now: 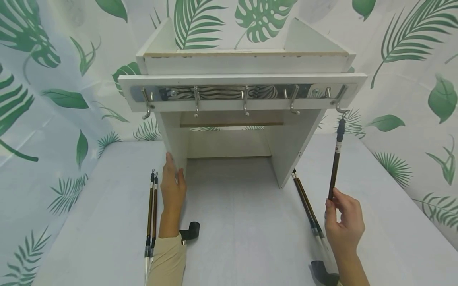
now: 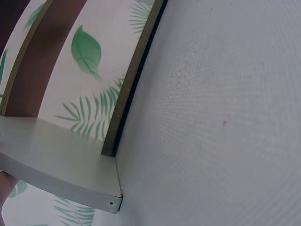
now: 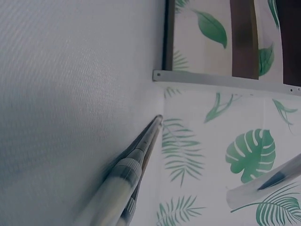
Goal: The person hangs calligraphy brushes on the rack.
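A calligraphy brush (image 1: 335, 167) stands nearly upright in my right hand (image 1: 345, 220), pinched by thumb and fingers around its dark handle. Its top loop is at the tip of the rightmost hook (image 1: 342, 101); whether it is on the hook I cannot tell. The right wrist view shows its clear-capped lower end (image 3: 265, 186). My left hand (image 1: 173, 188) holds the front edge of the left side panel (image 1: 171, 135) of a white shelf, fingers along the outside and thumb at the inner side. Only a sliver of that hand shows in the left wrist view.
The shelf's front rail (image 1: 222, 104) carries several metal hooks. Two brushes (image 1: 152, 210) lie left of the shelf and two more (image 1: 309, 202) right of it. Black camera mounts show at both wrists. Leaf-patterned cloth (image 1: 400, 119) stands behind the white tabletop (image 1: 232, 222).
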Tool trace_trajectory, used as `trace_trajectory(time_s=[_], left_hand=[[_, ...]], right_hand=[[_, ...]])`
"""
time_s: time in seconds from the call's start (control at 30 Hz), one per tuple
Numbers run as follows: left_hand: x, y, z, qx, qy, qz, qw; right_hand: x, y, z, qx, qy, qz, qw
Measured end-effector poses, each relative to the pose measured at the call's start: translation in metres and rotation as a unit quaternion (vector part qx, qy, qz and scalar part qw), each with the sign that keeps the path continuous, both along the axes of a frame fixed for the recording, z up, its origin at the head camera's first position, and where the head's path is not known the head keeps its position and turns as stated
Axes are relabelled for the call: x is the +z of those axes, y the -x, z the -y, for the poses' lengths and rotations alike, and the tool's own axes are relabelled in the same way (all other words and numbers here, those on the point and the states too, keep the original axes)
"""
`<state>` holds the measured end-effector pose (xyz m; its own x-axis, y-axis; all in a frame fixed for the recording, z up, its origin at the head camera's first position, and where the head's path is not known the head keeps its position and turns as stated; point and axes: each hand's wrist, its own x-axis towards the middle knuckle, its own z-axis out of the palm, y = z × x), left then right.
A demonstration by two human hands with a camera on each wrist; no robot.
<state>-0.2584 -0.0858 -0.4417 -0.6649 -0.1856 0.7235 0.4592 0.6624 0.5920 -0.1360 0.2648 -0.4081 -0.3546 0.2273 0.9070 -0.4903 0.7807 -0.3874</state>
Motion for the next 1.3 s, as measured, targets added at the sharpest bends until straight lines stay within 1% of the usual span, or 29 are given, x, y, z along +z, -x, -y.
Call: trace_trajectory(time_s=[0.1,0.27,0.43,0.67,0.87,0.97,1.1,1.3], left_hand=[[0.001,0.000,0.000,0.001,-0.001,0.001,1.0000],[-0.001,0.001,0.000,0.000,0.000,-0.009,1.0000],[-0.003,0.002,0.001,0.000,0.003,-0.018,0.9998],[-0.002,0.002,0.001,-0.003,0.003,-0.021,0.9998],[0.000,0.001,0.000,0.003,0.004,-0.018,0.9998],[-0.001,0.002,0.001,0.003,0.005,-0.023,0.9997],[-0.002,0.003,0.001,0.000,0.003,-0.025,0.9997],[-0.003,0.003,0.001,0.003,-0.002,-0.021,0.9998]], right_hand=[[0.000,0.000,0.001,-0.003,-0.005,0.000,1.000],[0.002,-0.001,0.003,-0.012,-0.006,0.004,1.000],[0.004,-0.002,0.004,-0.014,-0.003,0.007,1.000],[-0.001,0.000,0.002,-0.011,-0.009,0.010,1.000],[0.006,-0.002,0.009,-0.010,-0.009,0.013,1.000],[0.007,-0.002,0.011,-0.005,-0.005,0.014,1.000],[0.003,-0.001,0.009,0.001,-0.002,0.021,1.000],[-0.005,0.001,0.006,0.037,0.010,0.043,0.998]])
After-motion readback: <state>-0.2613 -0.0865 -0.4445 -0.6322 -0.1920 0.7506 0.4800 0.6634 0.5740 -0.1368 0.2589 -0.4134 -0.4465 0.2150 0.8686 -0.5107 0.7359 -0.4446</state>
